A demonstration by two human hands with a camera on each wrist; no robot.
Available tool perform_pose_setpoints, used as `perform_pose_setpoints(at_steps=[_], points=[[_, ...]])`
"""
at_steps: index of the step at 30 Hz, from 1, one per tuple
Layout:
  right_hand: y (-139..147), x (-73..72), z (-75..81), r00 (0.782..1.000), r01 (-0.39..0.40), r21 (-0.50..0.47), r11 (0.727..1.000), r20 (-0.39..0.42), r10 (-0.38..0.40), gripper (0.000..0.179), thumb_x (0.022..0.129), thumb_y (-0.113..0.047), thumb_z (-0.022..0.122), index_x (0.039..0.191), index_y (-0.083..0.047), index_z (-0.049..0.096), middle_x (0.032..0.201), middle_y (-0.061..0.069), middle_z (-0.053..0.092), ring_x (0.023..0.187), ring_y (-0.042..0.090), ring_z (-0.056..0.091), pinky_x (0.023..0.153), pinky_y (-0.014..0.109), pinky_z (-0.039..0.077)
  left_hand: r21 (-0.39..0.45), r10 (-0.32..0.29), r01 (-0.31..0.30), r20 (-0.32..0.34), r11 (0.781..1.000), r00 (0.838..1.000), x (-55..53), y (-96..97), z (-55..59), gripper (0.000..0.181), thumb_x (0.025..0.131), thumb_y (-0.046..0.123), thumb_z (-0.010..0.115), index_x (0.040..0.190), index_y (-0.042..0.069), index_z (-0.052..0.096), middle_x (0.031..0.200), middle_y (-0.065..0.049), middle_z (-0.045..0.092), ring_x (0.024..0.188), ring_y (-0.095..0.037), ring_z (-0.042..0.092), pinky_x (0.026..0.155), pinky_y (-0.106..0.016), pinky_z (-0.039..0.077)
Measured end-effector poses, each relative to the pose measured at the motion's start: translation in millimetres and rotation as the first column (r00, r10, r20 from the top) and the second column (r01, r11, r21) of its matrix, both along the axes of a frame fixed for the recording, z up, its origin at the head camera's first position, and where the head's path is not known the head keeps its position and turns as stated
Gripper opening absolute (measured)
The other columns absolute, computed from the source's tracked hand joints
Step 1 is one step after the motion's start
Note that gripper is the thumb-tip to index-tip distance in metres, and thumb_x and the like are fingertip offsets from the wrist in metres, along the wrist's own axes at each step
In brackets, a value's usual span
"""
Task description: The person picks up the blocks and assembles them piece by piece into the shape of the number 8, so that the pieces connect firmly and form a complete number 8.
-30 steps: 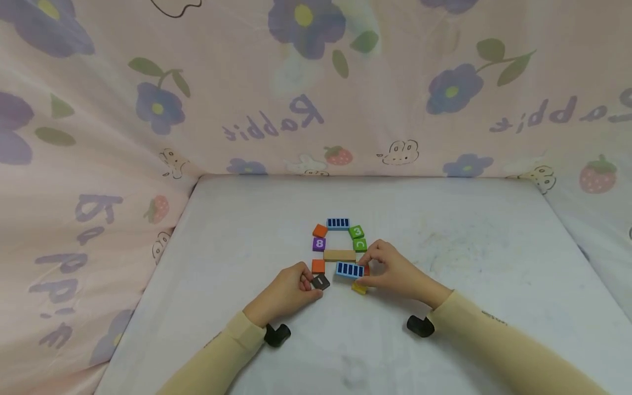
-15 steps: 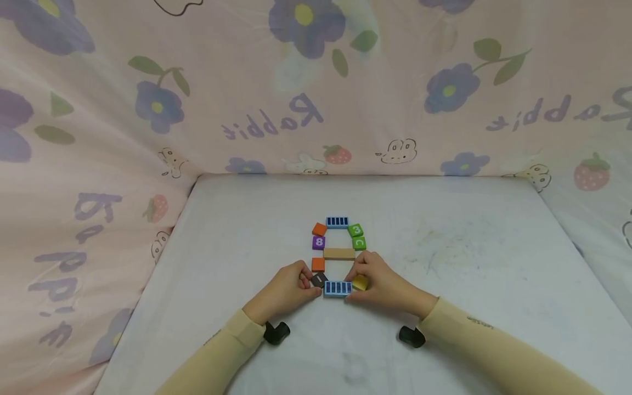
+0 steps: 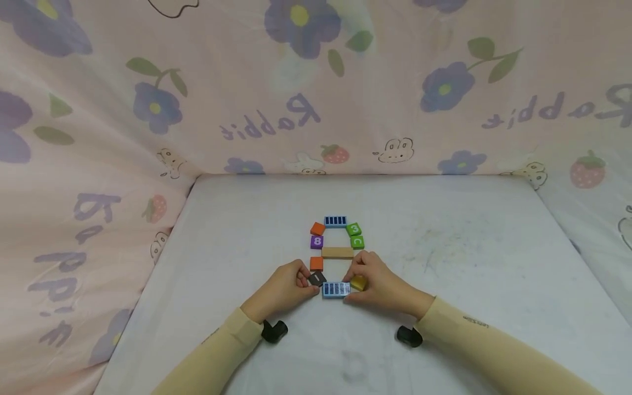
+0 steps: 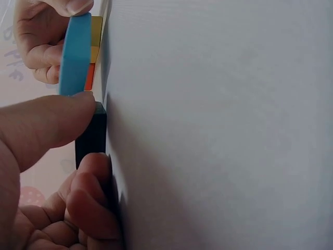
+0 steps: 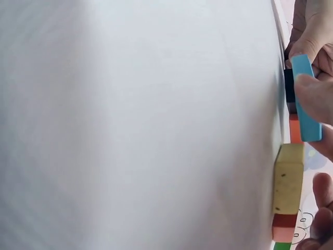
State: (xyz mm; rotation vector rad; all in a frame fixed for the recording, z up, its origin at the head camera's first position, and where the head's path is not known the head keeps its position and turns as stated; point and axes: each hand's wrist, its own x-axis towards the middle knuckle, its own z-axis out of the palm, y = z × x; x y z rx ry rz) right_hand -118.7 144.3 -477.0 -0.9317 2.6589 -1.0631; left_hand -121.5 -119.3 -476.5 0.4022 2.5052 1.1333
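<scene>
In the head view my left hand [image 3: 282,288] pinches a black tile [image 3: 317,278] with a white dash between thumb and fingers. Across from it, my right hand [image 3: 380,282] holds a blue block with dark bars [image 3: 336,289] by its right end. That blue block [image 4: 75,54] appears slightly off the table in the left wrist view. A yellow block [image 3: 359,283] sits by the right fingers. Farther back lie a tan bar [image 3: 338,253], an orange tile [image 3: 316,264], a purple 8 tile [image 3: 317,242] and green tiles [image 3: 354,229]. A red block [image 5: 285,228] beyond the yellow is hidden by my right hand in the head view.
A second blue barred block [image 3: 336,221] lies at the far end of the ring, beside another orange tile [image 3: 317,229]. The white tabletop [image 3: 469,247] spreads around the blocks. A printed curtain [image 3: 212,82] stands behind and at the sides.
My right hand has brought the blue block left and nearer the front, down beside the black tile. The left hand has stayed in place on the black tile.
</scene>
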Motion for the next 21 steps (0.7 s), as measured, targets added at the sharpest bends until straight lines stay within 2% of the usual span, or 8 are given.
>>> perform_pose_setpoints(at_steps=[10, 15, 21], points=[[-1.5, -1.4, -1.4, 0.999, 0.02, 0.072, 0.997, 0.029, -0.022, 0.03, 0.074, -0.033, 0.085, 0.097, -0.023, 0.069, 0.102, -0.009, 0.043, 0.099, 0.014, 0.038, 0.082, 0.031, 0.039, 0.005, -0.013, 0.013, 0.031, 1.0, 0.999, -1.8, -3.3, 2.6, 0.034, 0.082, 0.03, 0.078, 0.099, 0.009, 0.057, 0.079, 0.001, 0.058, 0.072, -0.014, 0.055, 0.066, -0.028, 0.048], [-3.1, -1.6, -1.3, 1.0, 0.02, 0.07, 0.997, 0.022, -0.021, 0.033, 0.073, -0.034, 0.086, 0.099, -0.023, 0.069, 0.103, -0.009, 0.042, 0.1, 0.014, 0.038, 0.083, 0.032, 0.037, 0.028, -0.013, 0.013, 0.021, 1.0, 1.0, -2.5, -3.7, 1.1, 0.034, 0.083, 0.03, 0.077, 0.098, 0.008, 0.057, 0.079, 0.001, 0.058, 0.072, -0.013, 0.055, 0.066, -0.028, 0.048], [-4.5, -0.6, 0.4, 0.999, 0.03, 0.068, 0.997, 0.021, -0.032, 0.027, 0.074, -0.032, 0.085, 0.093, -0.021, 0.07, 0.101, -0.009, 0.044, 0.1, 0.014, 0.039, 0.083, 0.032, 0.038, 0.027, -0.007, 0.006, 0.031, 1.0, 0.999, -0.8, -1.7, 2.0, 0.031, 0.084, 0.028, 0.076, 0.098, 0.008, 0.057, 0.079, 0.001, 0.058, 0.072, -0.013, 0.055, 0.066, -0.028, 0.048]])
